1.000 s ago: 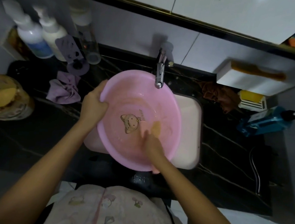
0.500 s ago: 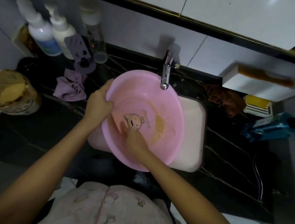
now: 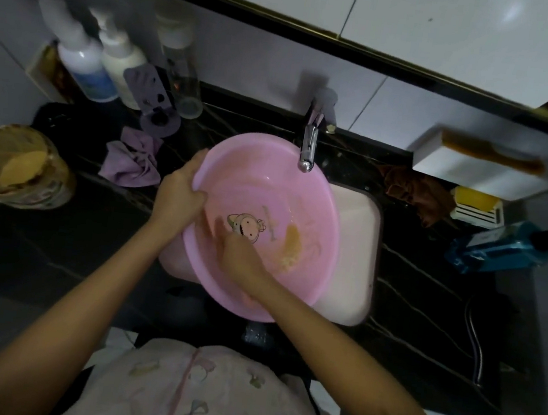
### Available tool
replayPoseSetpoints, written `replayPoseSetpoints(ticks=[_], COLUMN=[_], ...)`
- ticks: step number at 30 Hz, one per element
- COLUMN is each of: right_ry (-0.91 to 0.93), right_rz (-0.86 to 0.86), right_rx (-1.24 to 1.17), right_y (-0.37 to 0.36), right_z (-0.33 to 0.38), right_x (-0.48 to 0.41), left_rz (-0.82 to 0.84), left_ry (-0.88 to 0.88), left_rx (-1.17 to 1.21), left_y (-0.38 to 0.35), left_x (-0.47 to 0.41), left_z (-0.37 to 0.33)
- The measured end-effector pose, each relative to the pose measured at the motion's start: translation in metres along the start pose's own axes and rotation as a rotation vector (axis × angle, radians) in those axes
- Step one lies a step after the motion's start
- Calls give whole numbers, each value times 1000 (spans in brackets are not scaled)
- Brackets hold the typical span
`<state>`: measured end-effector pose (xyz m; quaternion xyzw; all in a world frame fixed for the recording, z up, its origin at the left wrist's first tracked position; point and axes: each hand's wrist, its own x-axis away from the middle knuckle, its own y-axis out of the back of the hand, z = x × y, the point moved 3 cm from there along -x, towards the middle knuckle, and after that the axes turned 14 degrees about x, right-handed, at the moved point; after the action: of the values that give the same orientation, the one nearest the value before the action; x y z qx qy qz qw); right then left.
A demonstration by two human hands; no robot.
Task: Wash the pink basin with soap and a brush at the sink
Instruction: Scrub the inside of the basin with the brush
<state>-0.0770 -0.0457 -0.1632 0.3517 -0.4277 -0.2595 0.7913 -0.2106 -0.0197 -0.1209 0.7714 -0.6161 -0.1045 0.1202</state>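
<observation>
The pink basin (image 3: 263,171) sits tilted over the white sink (image 3: 353,251), under the tap (image 3: 308,149). A cartoon figure is printed on its bottom, and a yellowish soapy smear (image 3: 290,247) lies to the right of it. My left hand (image 3: 177,195) grips the basin's left rim. My right hand (image 3: 236,251) is inside the basin with straight fingers pressed flat on the bottom, just left of the cartoon. No brush is in either hand.
Pump bottles (image 3: 101,58) and a purple cloth (image 3: 129,162) lie at the back left, a jar (image 3: 15,165) at far left. A brown cloth (image 3: 412,193), yellow soap in a dish (image 3: 477,201), a blue bottle (image 3: 502,245) and a brown brush on a white shelf (image 3: 489,154) are at the right.
My right hand has swept left across the basin's bottom, from right of the cartoon to its left, leaving the soapy smear behind. The left hand keeps its grip on the rim.
</observation>
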Motion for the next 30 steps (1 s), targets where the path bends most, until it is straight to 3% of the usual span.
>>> replayPoseSetpoints(ticks=[4, 7, 10, 12, 14, 18, 23, 25, 27, 30], right_ry=[-298, -506, -394, -264, -224, -361, -350, -426, -445, -288], right_rz=[-48, 56, 286, 326, 249, 49, -1, 101, 282, 462], right_rx=[73, 128, 167, 203, 248, 301, 631, 609, 433, 238], right_y=[14, 0, -24, -28, -19, 22, 78, 75, 53, 19], right_z=[-63, -105, -89, -69, -65, -106, -148, -155, -147, -102], right_x=[-31, 7, 49, 54, 42, 2, -7, 6, 34, 76], left_rz=[-13, -25, -36, -34, -34, -3, -1, -3, -28, -83], left_ry=[8, 19, 25, 17, 20, 3, 23, 12, 16, 42], left_rx=[-7, 46, 66, 44, 35, 1, 8, 30, 61, 73], left_y=[2, -1, -2, -1, 0, -1, -3, -5, -7, -8], left_x=[3, 1, 0, 1, 1, 0, 0, 2, 5, 11], left_z=[-2, -5, -3, -2, -1, -4, -4, -5, -5, -5])
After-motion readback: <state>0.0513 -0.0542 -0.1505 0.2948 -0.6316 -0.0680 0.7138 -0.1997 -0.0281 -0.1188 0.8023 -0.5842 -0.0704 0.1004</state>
